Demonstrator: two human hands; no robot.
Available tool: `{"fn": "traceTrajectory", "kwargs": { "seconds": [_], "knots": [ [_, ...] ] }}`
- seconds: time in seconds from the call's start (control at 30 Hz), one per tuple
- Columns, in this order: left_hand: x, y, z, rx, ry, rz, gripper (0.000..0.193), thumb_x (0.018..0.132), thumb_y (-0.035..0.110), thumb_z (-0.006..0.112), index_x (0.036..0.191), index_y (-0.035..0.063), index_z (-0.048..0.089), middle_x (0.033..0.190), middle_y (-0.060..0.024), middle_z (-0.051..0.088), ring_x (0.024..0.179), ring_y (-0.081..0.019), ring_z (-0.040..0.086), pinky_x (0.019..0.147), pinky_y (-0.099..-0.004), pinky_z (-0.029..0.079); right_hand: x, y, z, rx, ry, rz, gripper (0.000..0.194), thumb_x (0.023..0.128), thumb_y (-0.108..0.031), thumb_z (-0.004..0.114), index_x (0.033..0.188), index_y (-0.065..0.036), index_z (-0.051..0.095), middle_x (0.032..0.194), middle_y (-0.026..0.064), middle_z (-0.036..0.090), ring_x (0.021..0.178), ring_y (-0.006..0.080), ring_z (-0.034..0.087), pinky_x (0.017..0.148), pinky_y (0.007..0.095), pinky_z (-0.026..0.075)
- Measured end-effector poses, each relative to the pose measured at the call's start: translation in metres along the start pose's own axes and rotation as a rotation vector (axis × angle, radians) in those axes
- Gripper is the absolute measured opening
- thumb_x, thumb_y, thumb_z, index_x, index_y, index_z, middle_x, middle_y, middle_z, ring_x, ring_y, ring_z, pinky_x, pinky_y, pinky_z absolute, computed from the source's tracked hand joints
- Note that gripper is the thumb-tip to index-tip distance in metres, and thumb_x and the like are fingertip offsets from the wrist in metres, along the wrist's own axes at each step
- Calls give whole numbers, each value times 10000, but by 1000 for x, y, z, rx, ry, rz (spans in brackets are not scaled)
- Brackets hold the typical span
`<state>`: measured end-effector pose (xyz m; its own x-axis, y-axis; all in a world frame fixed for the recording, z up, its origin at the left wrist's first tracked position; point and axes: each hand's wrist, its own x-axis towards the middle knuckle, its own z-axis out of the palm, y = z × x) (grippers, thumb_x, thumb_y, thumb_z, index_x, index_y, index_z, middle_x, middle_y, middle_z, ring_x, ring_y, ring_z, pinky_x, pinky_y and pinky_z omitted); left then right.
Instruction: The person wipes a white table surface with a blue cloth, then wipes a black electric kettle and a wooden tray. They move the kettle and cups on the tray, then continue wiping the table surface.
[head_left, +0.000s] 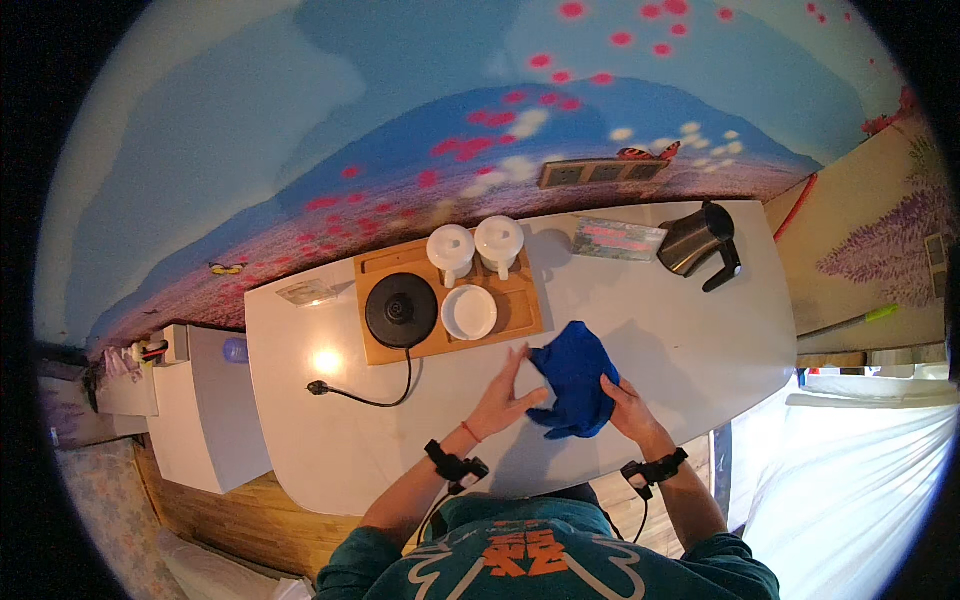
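Note:
A crumpled blue cloth hangs above the near part of the white table. My right hand grips its right edge, the thumb lying over the fabric. To the cloth's left is my left hand, its thumb and fingers spread apart with nothing between them. Whether its fingertips touch the cloth's edge I cannot tell. Beyond my left hand lies a wooden tray. It bears two white lidded mugs, a white bowl and a black kettle base.
From the kettle base a black cord runs to a plug on the table. A metal kettle with a black handle stands at the back right, beside a clear sign holder. A wall socket panel is behind.

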<state>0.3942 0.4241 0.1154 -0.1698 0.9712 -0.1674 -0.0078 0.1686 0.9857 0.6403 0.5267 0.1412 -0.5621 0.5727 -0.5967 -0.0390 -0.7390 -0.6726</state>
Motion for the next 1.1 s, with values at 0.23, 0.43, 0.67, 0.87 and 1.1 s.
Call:
{"fn": "traceTrajectory", "kwargs": {
  "seconds": [0.23, 0.43, 0.67, 0.87, 1.1],
  "knots": [
    [39, 25, 63, 93, -20, -135, 275, 973, 288, 730, 1093, 41, 707, 840, -14, 665, 775, -84, 595, 744, -273, 548, -13, -38, -47, -338, 153, -104, 466, 1055, -396, 594, 1317, -12, 627, 1175, 56, 690, 979, 131, 653, 826, 313, 575],
    [107, 31, 154, 325, 160, 189, 333, 1019, 217, 637, 1302, 43, 608, 1193, -122, 648, 963, -175, 641, 785, -307, 557, -59, -84, -118, -3, 342, -187, 590, 1049, -421, 589, 1492, -48, 479, 1368, 117, 619, 1204, 233, 621, 970, 400, 566],
    [232, 33, 287, 38, -87, 133, 563, 990, 326, 680, 1426, 2, 533, 1376, -125, 606, 1261, -219, 560, 1085, -345, 422, -83, -95, -196, 205, 394, -251, 555, 1079, -392, 530, 1532, -91, 418, 1305, 108, 645, 1100, 230, 679, 860, 387, 611],
    [315, 37, 349, -129, -199, -34, 878, 848, 500, 808, 1426, -70, 475, 1409, -215, 567, 1296, -297, 550, 1083, -407, 425, -106, -81, -246, 218, 411, -272, 640, 1066, -470, 524, 1574, -116, 366, 1484, 128, 533, 1308, 283, 559, 1080, 429, 488],
    [247, 13, 311, 96, 99, -177, 532, 864, 298, 831, 1252, -4, 629, 1168, -84, 695, 1013, -212, 650, 863, -357, 534, -89, -85, -273, 71, 645, -466, 463, 1100, -344, 510, 1426, -16, 515, 1245, 45, 607, 1063, 137, 571, 919, 315, 504]
  ]
}}
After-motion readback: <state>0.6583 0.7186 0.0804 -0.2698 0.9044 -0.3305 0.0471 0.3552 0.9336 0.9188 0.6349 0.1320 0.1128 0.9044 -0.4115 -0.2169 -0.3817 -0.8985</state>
